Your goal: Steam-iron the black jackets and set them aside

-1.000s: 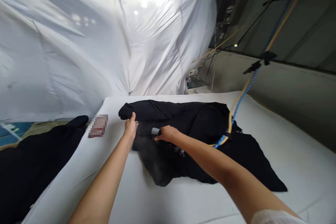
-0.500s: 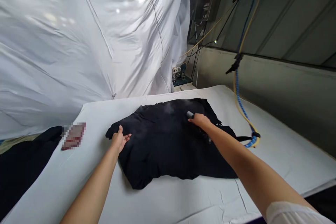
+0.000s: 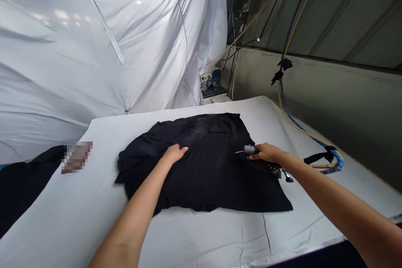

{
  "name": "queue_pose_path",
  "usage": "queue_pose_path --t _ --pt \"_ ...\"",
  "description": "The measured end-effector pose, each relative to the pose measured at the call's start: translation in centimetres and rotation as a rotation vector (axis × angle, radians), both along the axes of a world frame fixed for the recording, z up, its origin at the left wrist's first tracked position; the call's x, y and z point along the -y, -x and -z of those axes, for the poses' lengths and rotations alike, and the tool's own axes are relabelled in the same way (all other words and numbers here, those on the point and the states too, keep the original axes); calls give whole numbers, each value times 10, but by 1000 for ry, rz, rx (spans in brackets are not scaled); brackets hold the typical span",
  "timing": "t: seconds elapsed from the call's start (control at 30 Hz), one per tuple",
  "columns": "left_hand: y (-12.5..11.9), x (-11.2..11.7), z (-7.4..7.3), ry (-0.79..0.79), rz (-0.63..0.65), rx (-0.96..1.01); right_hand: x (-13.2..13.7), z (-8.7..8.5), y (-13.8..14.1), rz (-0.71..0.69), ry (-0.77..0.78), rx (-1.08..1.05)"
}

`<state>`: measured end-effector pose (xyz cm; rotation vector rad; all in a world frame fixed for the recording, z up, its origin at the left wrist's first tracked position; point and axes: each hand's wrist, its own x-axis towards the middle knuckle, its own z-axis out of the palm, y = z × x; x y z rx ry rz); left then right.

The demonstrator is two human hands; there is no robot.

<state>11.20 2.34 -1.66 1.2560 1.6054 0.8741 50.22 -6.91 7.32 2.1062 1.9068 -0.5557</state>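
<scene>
A black garment (image 3: 207, 176) lies spread and wrinkled on the white padded table (image 3: 201, 236), with a faint whitish haze over its far part. My left hand (image 3: 174, 153) is on its left half, fingers closed on a bit of the cloth and creases running off from the fingertips. At the garment's right side my right hand (image 3: 266, 152) grips the handle of a steam iron (image 3: 250, 149). The iron's grey front end points left. Its dark body and metal fittings show beneath my wrist, resting on or just above the cloth; I cannot tell which.
A blue and yellow hose bundle (image 3: 287, 113) hangs down on the right and loops onto the table near my right forearm. Dark cloth (image 3: 28, 188) lies at the left edge beside a blurred reddish patch (image 3: 77, 158). White sheeting (image 3: 94, 50) hangs behind.
My right hand has moved the iron right and slightly nearer. My left hand has shifted from the garment's left edge inward, its fingers closing from spread. The hose loop has swung right.
</scene>
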Motion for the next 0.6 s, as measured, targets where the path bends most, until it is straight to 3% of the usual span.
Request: queue_pose_path --t 0.07,0.13,0.2,0.37,0.43,0.5,0.53,0.6 --pt "-41 18 5 -73 184 -131 -3 2 2 -57 12 28" --pt "-60 33 9 -107 277 -203 -11 5 2 -56 8 49" --pt "-58 44 11 -101 294 -259 -23 7 -1 9 -4 61" --pt "-26 52 5 67 208 -356 -56 3 -14 135 -81 33" --pt "-34 56 -1 40 187 -351 -65 -3 -16 172 -101 -1" --pt "-61 63 -6 -42 255 -326 -69 -12 -18 204 -119 -26" --pt "-78 68 -8 -107 380 -302 -70 -16 -19 216 -139 -28" --pt "-113 80 -14 -59 862 -195 -71 -27 -23 232 -194 -9"
